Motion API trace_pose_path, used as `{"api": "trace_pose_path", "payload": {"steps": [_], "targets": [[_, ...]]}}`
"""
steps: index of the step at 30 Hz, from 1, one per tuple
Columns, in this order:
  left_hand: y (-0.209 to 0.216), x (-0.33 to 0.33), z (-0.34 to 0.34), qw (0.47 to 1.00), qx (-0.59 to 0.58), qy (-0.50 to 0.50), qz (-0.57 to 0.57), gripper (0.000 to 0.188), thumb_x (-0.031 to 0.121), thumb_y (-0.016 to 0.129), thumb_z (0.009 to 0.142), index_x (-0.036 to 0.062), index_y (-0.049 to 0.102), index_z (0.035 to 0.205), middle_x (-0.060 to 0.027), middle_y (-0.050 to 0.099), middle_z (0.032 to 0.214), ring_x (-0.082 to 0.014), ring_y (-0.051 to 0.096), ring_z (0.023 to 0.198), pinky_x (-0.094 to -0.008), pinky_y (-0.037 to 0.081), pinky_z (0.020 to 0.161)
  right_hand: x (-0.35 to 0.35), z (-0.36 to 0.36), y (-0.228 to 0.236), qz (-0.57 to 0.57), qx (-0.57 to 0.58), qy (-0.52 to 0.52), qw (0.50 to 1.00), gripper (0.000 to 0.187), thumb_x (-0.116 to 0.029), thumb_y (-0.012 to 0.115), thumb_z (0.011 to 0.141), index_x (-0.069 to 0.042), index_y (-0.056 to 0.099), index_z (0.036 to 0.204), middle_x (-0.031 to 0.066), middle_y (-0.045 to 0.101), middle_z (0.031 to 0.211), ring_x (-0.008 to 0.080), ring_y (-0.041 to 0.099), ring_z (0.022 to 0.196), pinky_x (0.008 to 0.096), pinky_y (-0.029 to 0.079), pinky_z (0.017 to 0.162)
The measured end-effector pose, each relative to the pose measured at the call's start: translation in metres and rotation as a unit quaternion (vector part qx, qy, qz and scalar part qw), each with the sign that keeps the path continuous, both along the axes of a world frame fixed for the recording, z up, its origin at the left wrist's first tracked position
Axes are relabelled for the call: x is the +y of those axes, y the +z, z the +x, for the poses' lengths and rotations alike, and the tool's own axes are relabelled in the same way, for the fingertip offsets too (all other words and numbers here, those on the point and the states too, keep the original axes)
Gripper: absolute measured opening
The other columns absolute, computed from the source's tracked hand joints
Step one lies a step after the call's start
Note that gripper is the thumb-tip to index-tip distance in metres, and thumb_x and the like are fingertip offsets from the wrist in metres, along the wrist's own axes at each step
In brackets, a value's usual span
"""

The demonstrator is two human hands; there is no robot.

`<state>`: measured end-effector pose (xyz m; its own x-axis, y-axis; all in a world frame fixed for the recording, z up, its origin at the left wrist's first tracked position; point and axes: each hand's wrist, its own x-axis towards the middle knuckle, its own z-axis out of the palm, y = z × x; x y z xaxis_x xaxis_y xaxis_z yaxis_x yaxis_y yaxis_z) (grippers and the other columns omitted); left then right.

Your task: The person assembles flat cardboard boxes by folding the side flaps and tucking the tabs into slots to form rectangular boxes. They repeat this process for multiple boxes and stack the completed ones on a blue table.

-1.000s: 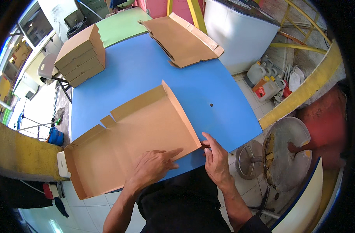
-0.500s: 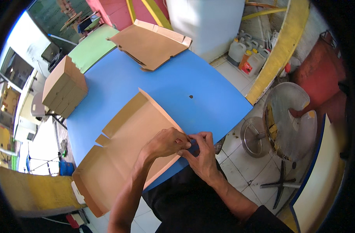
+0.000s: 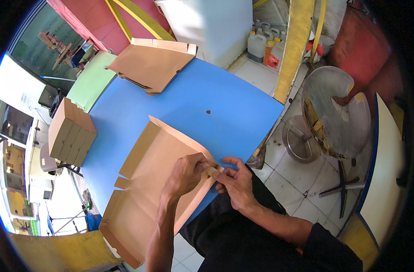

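A partly folded brown cardboard box (image 3: 145, 181) lies opened out on the blue table (image 3: 243, 99), its near end sticking out past the table's edge. At its right corner my left hand (image 3: 186, 174) is closed over the raised side wall, fingers bent inside the corner. My right hand (image 3: 236, 183) pinches a small flap of the same corner between thumb and fingers, from the outer side. The fingertips of both hands nearly meet there. Exactly how the flap lies under the left fingers is hidden.
A stack of folded boxes (image 3: 73, 133) stands at the table's left edge. Flat cardboard blanks (image 3: 152, 63) lie at the far end. Beyond is a green table (image 3: 91, 79). To the right are a worn swivel chair (image 3: 329, 109), a yellow post (image 3: 293, 45) and plastic jugs (image 3: 257, 45).
My view has shifted, moving the table leftward in the picture. My hands stay at the box corner; my right fingers now pinch the flap, which shows between both hands.
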<state>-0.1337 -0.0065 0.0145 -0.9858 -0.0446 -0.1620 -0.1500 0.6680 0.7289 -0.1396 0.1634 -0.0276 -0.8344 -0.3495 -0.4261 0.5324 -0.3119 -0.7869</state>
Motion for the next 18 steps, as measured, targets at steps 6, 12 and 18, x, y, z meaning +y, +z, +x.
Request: {"api": "trace_pose_path", "payload": {"steps": [6,12,18], "targets": [[-0.011,0.000,0.003,1.000,-0.005,0.020,0.024,0.013,0.004,0.062,0.092,-0.0052,0.059,0.084,-0.0196,0.058,0.071,-0.0267,0.057,0.064,-0.0405,0.045,0.062,0.001,-0.004,-0.003,0.018,0.017,0.014,1.000,0.042,-0.002,0.074,0.089,0.000,0.050,0.124,0.0021,0.060,0.073,0.0078,0.056,0.054,0.0208,0.042,0.045],[-0.015,-0.003,0.001,0.981,-0.055,0.039,0.180,0.015,0.009,0.066,0.095,-0.0035,0.065,0.086,-0.0074,0.068,0.080,-0.0128,0.059,0.073,-0.0332,0.048,0.066,-0.003,-0.014,-0.002,0.062,0.050,0.035,0.996,0.047,-0.008,0.080,0.086,0.001,0.051,0.121,0.0016,0.059,0.070,0.0071,0.053,0.052,0.0210,0.041,0.044],[-0.013,-0.005,-0.002,0.972,-0.084,0.020,0.219,0.012,0.007,0.068,0.094,-0.0049,0.069,0.095,-0.0072,0.070,0.085,-0.0126,0.062,0.079,-0.0311,0.051,0.072,0.003,-0.027,0.001,0.065,0.065,0.096,0.991,0.052,-0.011,0.082,0.085,0.004,0.050,0.124,0.0061,0.064,0.074,0.0101,0.060,0.057,0.0229,0.048,0.048]]}}
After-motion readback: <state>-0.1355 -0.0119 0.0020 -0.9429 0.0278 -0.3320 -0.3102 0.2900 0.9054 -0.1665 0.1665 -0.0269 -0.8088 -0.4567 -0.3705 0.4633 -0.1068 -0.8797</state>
